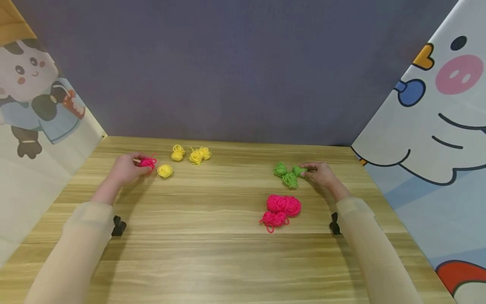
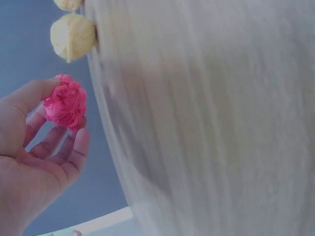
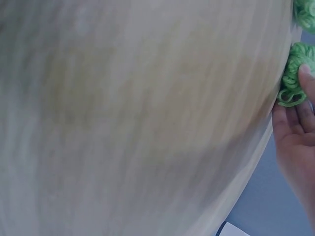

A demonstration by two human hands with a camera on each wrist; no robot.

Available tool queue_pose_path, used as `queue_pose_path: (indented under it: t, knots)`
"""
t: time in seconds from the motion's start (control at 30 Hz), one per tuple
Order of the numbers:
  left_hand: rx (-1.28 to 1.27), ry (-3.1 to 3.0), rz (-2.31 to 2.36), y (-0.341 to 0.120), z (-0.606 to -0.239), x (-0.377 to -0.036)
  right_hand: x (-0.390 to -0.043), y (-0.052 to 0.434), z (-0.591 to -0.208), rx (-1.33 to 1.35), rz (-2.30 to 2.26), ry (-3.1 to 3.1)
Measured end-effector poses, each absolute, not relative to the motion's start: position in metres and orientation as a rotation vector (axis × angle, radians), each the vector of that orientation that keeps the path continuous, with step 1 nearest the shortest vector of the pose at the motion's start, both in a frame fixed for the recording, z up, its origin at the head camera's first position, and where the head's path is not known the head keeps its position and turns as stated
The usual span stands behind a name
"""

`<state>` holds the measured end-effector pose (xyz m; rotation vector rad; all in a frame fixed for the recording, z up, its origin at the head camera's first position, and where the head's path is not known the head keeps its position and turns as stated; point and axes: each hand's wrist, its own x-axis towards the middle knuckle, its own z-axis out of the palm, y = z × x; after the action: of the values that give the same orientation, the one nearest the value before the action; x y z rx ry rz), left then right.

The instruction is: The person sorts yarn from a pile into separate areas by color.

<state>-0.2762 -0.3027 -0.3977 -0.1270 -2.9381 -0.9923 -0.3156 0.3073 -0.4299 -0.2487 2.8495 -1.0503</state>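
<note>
While your left hand rests at the far left of the wooden table, its thumb and fingertips pinch a small pink yarn ball. Your left wrist view shows this plainly: the thumb sits on top of the pink yarn ball and the fingers curl up beneath it, loosely together. Just right of that hand lies a single yellow yarn ball, near the pink one but apart from it. Farther off and a little to the right sit three more yellow yarn balls, clustered close together.

Your right hand lies at the far right of the table, its fingertips pinching the rightmost green yarn ball. In your right wrist view the thumb tip presses on that green yarn ball and the fingers lie close together under it. Two other green yarn balls sit just left of it, touching or nearly so.

Nearer to you, right of centre, two larger pink yarn bundles lie against each other, well apart from either hand. Both your forearms are in pale sleeves.
</note>
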Motion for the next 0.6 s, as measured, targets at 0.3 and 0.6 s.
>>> queue_pose_path:
  t: [0.3,0.6]
  knots:
    - [-0.106,-2.911,-0.979,-0.292,-0.388,-0.27,-0.314,0.308,-0.428,-0.249,-1.036,2.825]
    - [-0.173,-2.838,-0.987,-0.268,-0.371,-0.256,-0.315,0.308,-0.425,-0.211,-1.02,2.794]
